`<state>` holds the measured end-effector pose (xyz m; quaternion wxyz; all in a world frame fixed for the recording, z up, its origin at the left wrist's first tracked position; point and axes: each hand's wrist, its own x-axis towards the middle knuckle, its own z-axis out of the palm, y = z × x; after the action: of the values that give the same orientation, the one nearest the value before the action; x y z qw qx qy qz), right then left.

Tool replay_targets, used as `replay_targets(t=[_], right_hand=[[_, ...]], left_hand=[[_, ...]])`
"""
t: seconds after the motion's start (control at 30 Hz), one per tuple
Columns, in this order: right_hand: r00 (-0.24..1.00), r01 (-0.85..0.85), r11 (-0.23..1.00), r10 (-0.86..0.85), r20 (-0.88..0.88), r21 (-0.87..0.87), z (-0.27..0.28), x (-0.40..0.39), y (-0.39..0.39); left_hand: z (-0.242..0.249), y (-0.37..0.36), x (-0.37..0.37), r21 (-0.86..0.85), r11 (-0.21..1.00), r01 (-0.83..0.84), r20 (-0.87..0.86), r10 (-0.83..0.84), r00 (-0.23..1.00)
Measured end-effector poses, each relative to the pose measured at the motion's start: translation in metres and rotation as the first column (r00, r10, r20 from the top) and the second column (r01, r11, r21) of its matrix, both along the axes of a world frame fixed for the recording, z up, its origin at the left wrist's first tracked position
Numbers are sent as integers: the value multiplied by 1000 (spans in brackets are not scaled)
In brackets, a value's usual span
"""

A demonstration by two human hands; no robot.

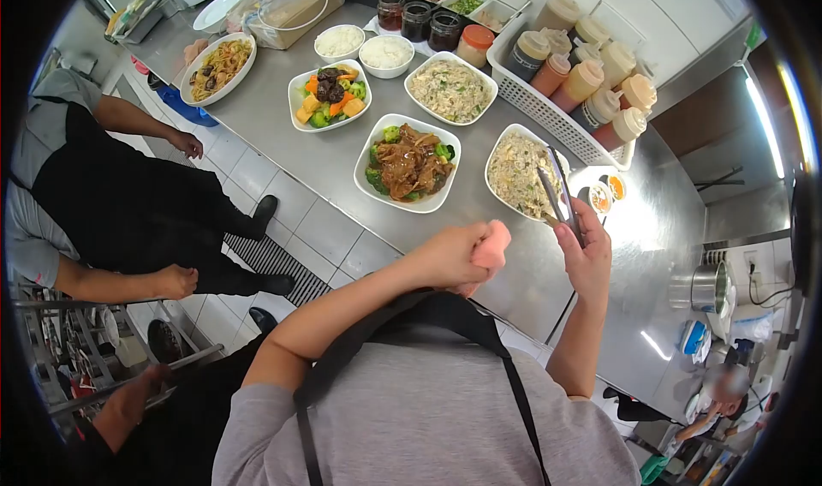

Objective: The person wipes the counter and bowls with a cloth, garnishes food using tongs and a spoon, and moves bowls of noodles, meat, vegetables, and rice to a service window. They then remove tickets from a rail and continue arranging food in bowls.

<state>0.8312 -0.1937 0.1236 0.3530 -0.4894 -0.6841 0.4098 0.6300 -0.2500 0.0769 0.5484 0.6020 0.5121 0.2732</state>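
My left hand (452, 257) is closed around a bunched pink cloth (491, 244), near the front edge of the steel counter. Metal tongs (558, 196) are gripped in my right hand (588, 250), their tips over a white bowl of fried rice (522, 171). Left of that bowl is a square white bowl of brown sliced meat with broccoli (408, 166). Behind it stand a second bowl of fried rice (451, 89) and a bowl of mixed vegetables with dark mushrooms (330, 96).
Two small bowls of white rice (385, 53), a noodle plate (219, 69) and sauce jars (444, 31) stand farther back. A white basket (556, 101) holds several squeeze bottles. Small sauce cups (601, 196) sit at right. Another person's hand (175, 282) hangs at left.
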Motion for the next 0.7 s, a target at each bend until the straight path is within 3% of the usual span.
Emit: replay_targets(t=[0.03,0.1,0.23,0.3,0.33,0.4,0.43,0.5,0.53,0.57,0.63,0.7], right_hand=[[1000,-5,1000,5,-2,-2,1,1,1],[989,-89,992,78,124,85,4,2,6],[1000,-14,994,16,-18,107,-7,1,11],[999,-36,992,33,27,125,-12,7,17],[999,-31,993,29,20,115,-14,9,20],[999,-46,992,46,4,115,-13,6,24],[999,-52,994,53,-4,96,-8,5,25],[998,-63,995,64,-16,74,-7,0,30],[995,-76,995,80,-55,68,-8,-2,31],[991,-88,994,93,-91,62,-8,-4,32],[991,-102,993,107,-77,58,-6,-13,34],[990,-122,986,128,-50,115,-8,-17,36]], left_hand=[[-14,3,8,-2,1000,-5,-2,5,1000],[-44,7,22,381,921,-84,52,69,996],[-54,0,15,580,791,-193,51,201,978],[-34,-18,-13,206,952,-226,210,183,960],[-41,-26,-25,219,943,-251,197,209,958],[-67,-38,-49,-102,881,-462,389,463,797],[-70,-42,-60,-91,873,-479,384,475,791],[-73,-49,-77,-422,678,-601,352,734,581],[-74,-49,-78,-488,574,-657,366,819,442],[-74,-46,-77,-490,570,-660,364,821,440],[-70,-39,-73,-414,485,-770,495,830,256],[-68,-29,-76,-426,505,-751,512,819,260]])
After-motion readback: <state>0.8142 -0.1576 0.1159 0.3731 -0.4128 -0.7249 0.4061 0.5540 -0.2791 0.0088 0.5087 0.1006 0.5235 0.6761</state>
